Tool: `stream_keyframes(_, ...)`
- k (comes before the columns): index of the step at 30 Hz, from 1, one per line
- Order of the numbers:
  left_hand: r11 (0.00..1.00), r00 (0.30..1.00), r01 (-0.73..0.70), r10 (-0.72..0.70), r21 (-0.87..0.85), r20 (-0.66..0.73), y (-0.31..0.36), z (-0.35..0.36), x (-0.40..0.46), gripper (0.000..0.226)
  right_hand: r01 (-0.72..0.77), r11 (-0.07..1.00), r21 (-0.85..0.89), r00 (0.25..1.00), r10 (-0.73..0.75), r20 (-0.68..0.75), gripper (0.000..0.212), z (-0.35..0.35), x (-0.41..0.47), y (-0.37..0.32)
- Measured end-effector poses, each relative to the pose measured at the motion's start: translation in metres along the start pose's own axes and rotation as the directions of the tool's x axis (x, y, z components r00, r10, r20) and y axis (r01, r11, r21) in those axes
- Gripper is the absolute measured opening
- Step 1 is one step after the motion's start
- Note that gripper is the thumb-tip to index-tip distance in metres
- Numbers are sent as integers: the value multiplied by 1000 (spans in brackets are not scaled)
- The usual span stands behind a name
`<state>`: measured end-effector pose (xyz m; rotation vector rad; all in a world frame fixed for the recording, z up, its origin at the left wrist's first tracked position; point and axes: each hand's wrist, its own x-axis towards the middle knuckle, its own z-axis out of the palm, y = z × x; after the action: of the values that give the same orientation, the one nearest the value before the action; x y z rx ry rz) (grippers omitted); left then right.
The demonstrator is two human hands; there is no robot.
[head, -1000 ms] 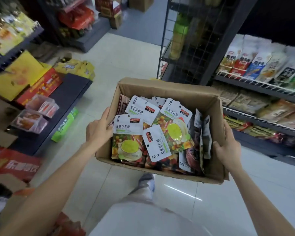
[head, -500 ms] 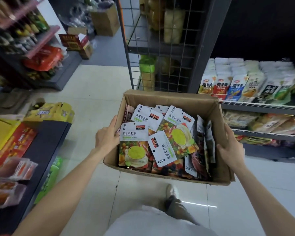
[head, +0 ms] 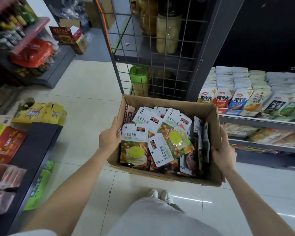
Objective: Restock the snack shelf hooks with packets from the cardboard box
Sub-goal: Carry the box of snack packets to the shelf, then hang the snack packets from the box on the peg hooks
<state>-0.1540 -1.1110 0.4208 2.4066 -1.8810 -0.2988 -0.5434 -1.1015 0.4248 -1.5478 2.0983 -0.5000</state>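
A: From the head view, how far has the restocking got?

B: Barely begun, I'd judge. The cardboard box (head: 169,106) is carried off the floor between 2 hands and looks full: packets (head: 134,143) lie in a loose heap from its left wall to its right wall, several with white tops and a punched hang hole.

A: And the grip?

B: The left hand (head: 109,137) holds the left wall, thumb lying along the top edge, fingers hidden behind the cardboard. The right hand (head: 223,150) presses flat against the right wall's outside, fingers fairly straight, thumb at the rim. Neither hand has a packet.

A: Any hooks in sight?

B: None that I can make out. Beyond the far wall of the box stands a wire grid panel (head: 162,53); to the right, a shelf (head: 262,120) of stacked snack bags (head: 238,101).

A: So what remains?

B: Seemingly everything: setting the box down, then hanging every packet.
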Motion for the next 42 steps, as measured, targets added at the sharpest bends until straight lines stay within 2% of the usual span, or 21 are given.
stream_keyframes(6,997,999,-38,38,-69,-4,3,4,-9,68,41,995,-88,999,-43,-17,91,4,-11,2)
stream_keyframes(10,992,995,-100,98,-83,-25,0,7,-7,69,29,994,-110,999,-31,-22,86,4,-16,2)
stream_keyframes(15,987,994,-104,102,-123,-25,2,2,-2,65,20,991,-130,1000,-22,-15,80,5,-14,-1)
stream_keyframes(21,983,981,-183,184,-22,55,8,-2,21,73,-19,996,-88,1000,18,-16,80,9,-10,2)
stream_keyframes(32,970,993,-116,105,-213,-62,11,11,1,69,43,991,-127,999,-41,23,89,5,27,4)
stream_keyframes(37,973,993,-104,93,-204,-66,3,8,6,73,70,990,-122,998,-69,11,84,9,25,-2)
stream_keyframes(42,983,997,-69,65,-172,-29,17,3,6,68,25,984,-178,998,-16,53,80,5,29,6)
